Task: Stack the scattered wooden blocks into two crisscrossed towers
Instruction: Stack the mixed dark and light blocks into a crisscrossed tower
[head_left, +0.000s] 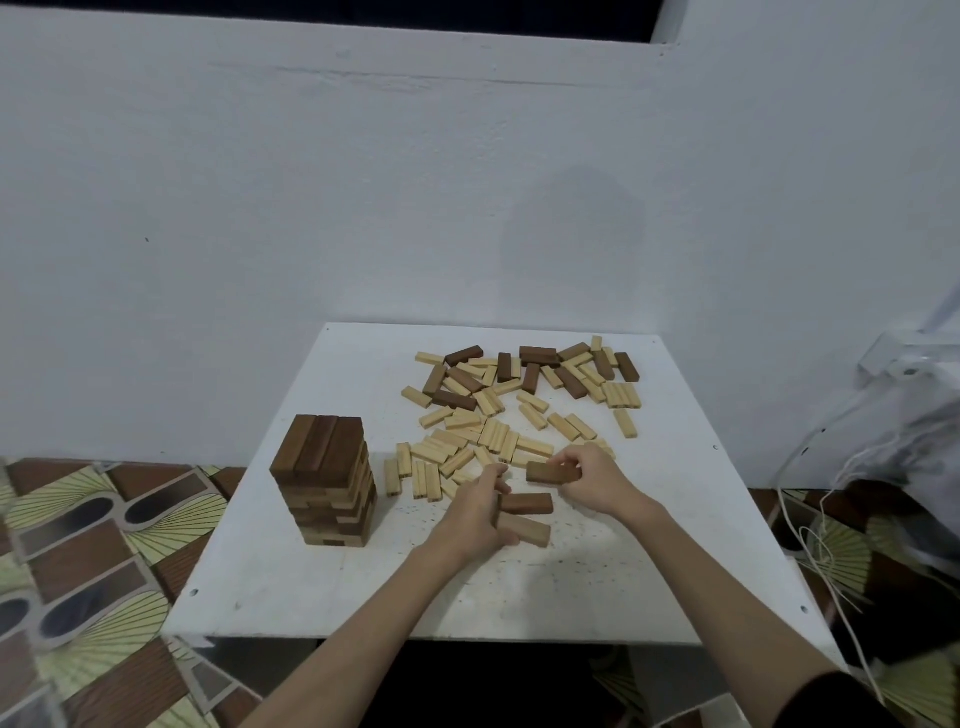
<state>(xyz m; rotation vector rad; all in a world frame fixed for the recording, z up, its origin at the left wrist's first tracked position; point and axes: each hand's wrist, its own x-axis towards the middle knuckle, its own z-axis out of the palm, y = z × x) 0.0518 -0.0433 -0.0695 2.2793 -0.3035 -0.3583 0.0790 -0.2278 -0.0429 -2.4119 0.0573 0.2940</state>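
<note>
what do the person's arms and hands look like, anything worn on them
Both forearms are bare, and neither the left hand nor the right hand shows a glove, ring, watch or bracelet. Only at the bottom right corner does a dark sleeve show, on the right upper arm. The left arm shows no sleeve in view.

Hidden and cut-off parts at the block table

The left ends of two brown blocks (527, 503) are covered by the left hand (480, 512), and one end of a third block (550, 473) by the right hand (589, 480). Both forearms are cut off by the bottom edge. The lower layers of the tower (326, 483) are too shadowed to be counted.
</note>
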